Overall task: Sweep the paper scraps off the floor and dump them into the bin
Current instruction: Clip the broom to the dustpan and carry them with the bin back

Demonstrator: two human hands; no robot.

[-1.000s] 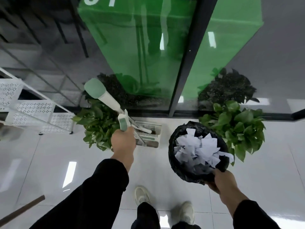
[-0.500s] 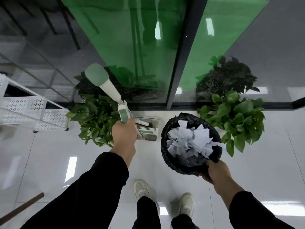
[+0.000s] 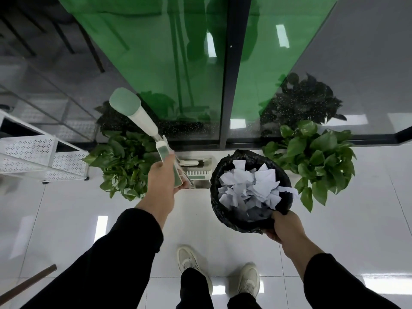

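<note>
Judging from the scene, the task was nearly complete: white, angular paper scraps (image 3: 249, 188) were heaped inside the round bin (image 3: 225, 210), lined with crinkled black plastic, and no scraps were seen on the glossy white tiled floor (image 3: 66, 208). The bin's near rim was gripped by the right hand (image 3: 286, 226). The smooth, pale green handles of broom and dustpan (image 3: 133, 110) were clasped together by the left hand (image 3: 161, 186), the dustpan (image 3: 197, 173) resting below between two leafy potted plants (image 3: 122, 161).
</note>
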